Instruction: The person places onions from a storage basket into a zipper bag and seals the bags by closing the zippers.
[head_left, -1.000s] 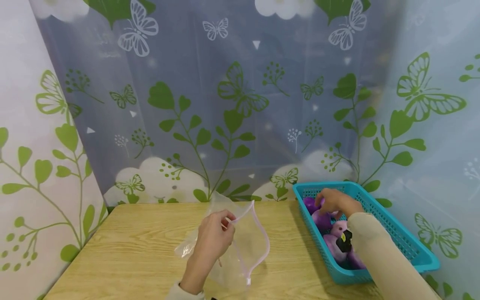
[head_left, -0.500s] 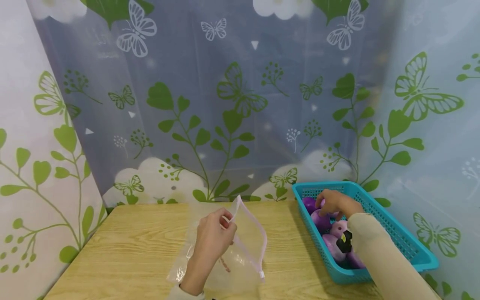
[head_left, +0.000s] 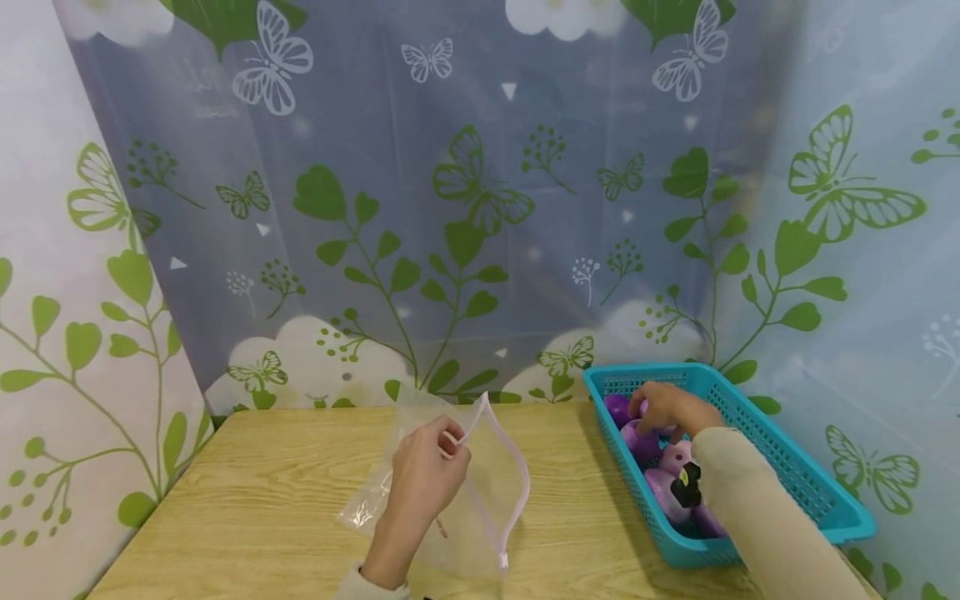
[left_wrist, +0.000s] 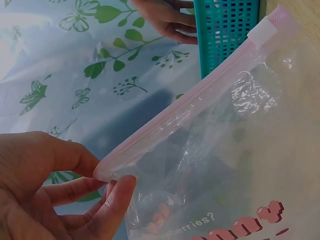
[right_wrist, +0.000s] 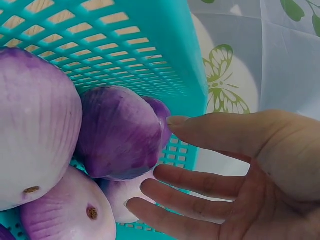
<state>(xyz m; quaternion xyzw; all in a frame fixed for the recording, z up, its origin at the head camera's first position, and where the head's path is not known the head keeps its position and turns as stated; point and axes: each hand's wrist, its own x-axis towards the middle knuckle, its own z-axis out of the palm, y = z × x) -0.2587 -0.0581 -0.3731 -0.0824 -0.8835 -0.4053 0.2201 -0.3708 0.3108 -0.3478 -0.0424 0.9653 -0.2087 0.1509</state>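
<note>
My left hand pinches the pink zip edge of a clear plastic zip bag between thumb and fingertips. Its mouth gapes toward the right, and a white slider sits at the far end of the zip. Pink lettering shows on the bag in the left wrist view. My right hand reaches into a teal basket at the right. Its fingers are spread and fairly straight, thumb tip right at a small dark purple onion, other fingertips overlapping a pale onion. A larger purple onion lies just beyond.
More purple-white onions lie along the basket's left side. A wooden table bears the basket and the bag's lower part. Curtains with butterflies and leaves stand behind the table and at both sides.
The bag has swayed and shifted in my left hand's pinch, its zip edge now slightly left of where it was a second ago. My right hand has stayed in the basket almost unmoved.
</note>
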